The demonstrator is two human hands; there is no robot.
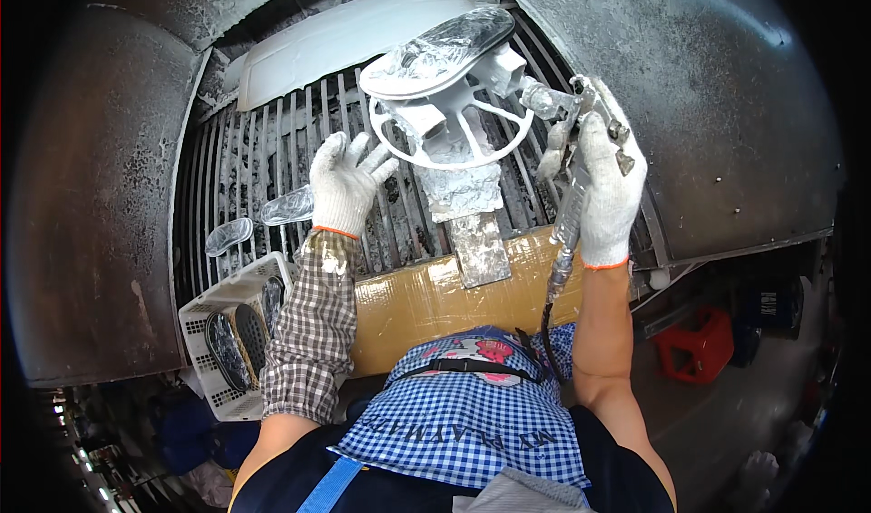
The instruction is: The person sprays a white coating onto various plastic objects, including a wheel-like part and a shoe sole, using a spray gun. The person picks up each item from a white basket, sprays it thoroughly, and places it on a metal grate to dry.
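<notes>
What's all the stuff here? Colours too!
Wheel: 1, white, middle
Wrapped pad: 1, silvery, above wheel
Sprayer: 1, grey, right hand
Hose: 1, dark, below sprayer
Sheet: 1, white, far end
Grate: 1, grey, under wheel
Small pads: 2, silvery, on grate
Basket: 1, white, lower left
Basket pads: several, dark, inside
Cardboard: 1, brown, near person
Walls: 2, greyish, sides
Plastic thing: 1, red, right floor
Apron: 1, blue, front
Sleeve: 1, checked brown, left
Left hand: 1, white glove, near wheel
Right hand: 1, white glove, round sprayer
</notes>
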